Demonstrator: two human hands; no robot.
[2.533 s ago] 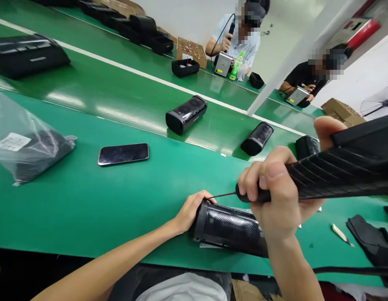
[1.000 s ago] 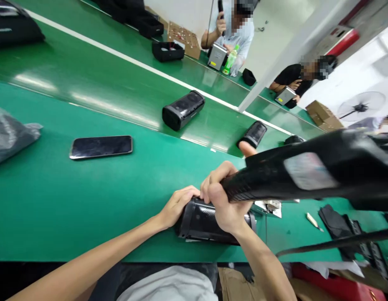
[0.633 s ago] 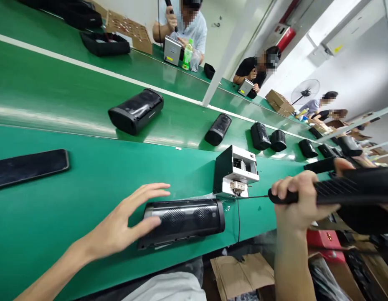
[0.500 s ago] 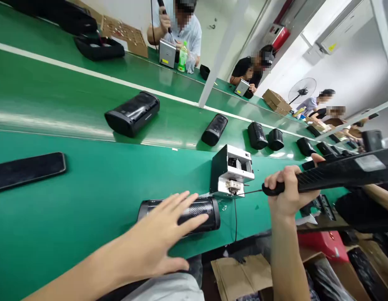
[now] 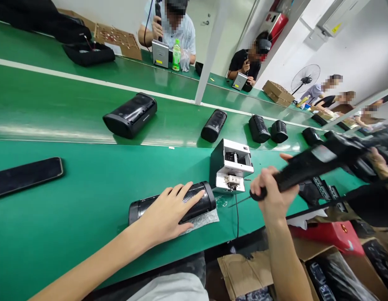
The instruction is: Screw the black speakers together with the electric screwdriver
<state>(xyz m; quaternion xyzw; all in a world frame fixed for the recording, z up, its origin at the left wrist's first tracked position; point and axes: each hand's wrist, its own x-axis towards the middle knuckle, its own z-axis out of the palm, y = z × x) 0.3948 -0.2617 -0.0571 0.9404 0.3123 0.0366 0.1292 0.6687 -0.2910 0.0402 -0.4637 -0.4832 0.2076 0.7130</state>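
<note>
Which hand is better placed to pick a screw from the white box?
The right hand, probably: its electric screwdriver has the bit tip just beside the white box, while the left hand lies flat on the black speaker.

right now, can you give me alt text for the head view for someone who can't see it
A person's left hand lies flat on a black cylindrical speaker on a green workbench, while the right hand holds a black electric screwdriver beside a small white-topped box device. More speakers sit on the conveyor behind.

Blk mesh-patterned speaker (image 5: 194, 202), blk screwdriver (image 5: 306, 169), green bench (image 5: 87, 200), silver-wht feeder box (image 5: 231, 165).
</note>
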